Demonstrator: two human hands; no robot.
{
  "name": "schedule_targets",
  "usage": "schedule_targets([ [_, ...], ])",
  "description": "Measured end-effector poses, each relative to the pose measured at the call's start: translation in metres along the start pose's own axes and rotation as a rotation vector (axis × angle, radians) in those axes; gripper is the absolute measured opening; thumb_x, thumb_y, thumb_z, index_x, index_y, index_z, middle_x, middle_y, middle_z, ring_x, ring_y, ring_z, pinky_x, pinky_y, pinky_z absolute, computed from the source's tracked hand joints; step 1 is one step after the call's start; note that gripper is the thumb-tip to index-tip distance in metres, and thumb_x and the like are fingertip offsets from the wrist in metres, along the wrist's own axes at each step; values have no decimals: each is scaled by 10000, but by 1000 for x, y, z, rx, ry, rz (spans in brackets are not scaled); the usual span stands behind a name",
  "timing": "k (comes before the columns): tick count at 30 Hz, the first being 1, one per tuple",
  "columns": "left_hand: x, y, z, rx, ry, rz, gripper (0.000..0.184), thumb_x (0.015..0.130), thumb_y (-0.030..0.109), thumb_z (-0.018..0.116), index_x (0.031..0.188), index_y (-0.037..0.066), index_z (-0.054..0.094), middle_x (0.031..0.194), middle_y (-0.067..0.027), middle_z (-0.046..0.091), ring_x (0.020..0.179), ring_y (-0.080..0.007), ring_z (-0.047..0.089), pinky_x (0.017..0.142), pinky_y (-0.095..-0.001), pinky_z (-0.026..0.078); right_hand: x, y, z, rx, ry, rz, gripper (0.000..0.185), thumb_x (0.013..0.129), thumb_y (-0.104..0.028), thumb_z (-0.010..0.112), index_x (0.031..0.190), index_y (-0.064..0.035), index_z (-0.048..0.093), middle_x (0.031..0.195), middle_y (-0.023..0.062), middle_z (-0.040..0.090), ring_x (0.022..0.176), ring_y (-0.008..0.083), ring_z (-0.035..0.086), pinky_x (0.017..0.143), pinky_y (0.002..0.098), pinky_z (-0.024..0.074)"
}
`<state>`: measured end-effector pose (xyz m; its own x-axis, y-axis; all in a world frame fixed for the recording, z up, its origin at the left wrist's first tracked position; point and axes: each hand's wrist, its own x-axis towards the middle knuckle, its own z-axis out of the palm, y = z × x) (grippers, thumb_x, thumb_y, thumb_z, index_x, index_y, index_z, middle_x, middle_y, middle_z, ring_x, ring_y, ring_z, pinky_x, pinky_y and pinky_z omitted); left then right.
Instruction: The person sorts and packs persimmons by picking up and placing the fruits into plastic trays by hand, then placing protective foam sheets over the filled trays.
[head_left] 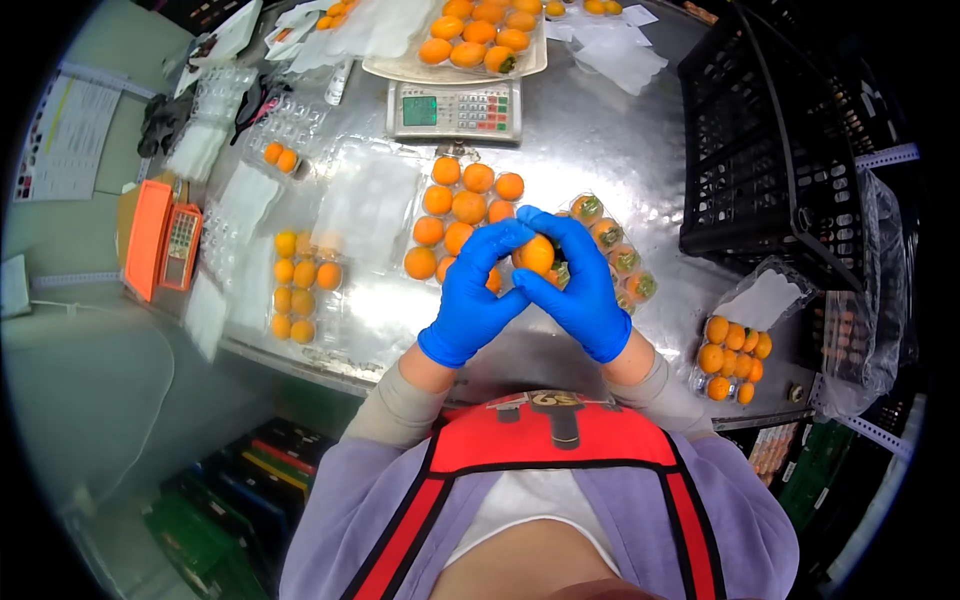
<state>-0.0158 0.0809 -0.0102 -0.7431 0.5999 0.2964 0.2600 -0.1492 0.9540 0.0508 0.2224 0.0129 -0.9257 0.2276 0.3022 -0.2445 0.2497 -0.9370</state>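
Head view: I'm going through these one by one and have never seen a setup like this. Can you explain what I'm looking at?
There is no robot here. The single picture comes from a camera worn on a person's head, looking forward and down, so their own chest and red straps appear at the bottom.

The two blue shapes are the person's gloved hands. The right hand curls around one persimmon; the left hand is close against it, but whether it also grips is hard to tell.

On the metal table lie other persimmons in rows, several groups in clear plastic trays. Beyond the hands is a digital scale, and at the right a black plastic crate.
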Motion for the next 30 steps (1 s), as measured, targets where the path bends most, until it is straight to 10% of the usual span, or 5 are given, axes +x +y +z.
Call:
schedule_targets([
  [8,-11,-5,-14,343,28,-14,578,678,36,732,1207,32,501,1205,-120,535,1101,-239,533,890,-350,465,24,23,-9,-104,-323,104,509,778,-149,687,1247,-72,504,1169,109,565,1011,214,577,855,324,463],
  [14,-89,-21,-96,554,342,-214,660,724,38,685,1321,40,403,1270,-101,466,978,-204,524,857,-307,439,91,38,-25,568,-100,570,544,817,-96,623,1328,-75,435,1215,36,519,1057,92,498,868,226,423],
  [30,-183,-59,-129,985,366,-186,553,768,194,671,1250,11,471,1187,-192,542,1059,-359,534,907,-407,432,291,127,-33,41,169,25,640,703,-186,760,1244,7,477,1114,75,582,986,155,563,827,258,465],
])
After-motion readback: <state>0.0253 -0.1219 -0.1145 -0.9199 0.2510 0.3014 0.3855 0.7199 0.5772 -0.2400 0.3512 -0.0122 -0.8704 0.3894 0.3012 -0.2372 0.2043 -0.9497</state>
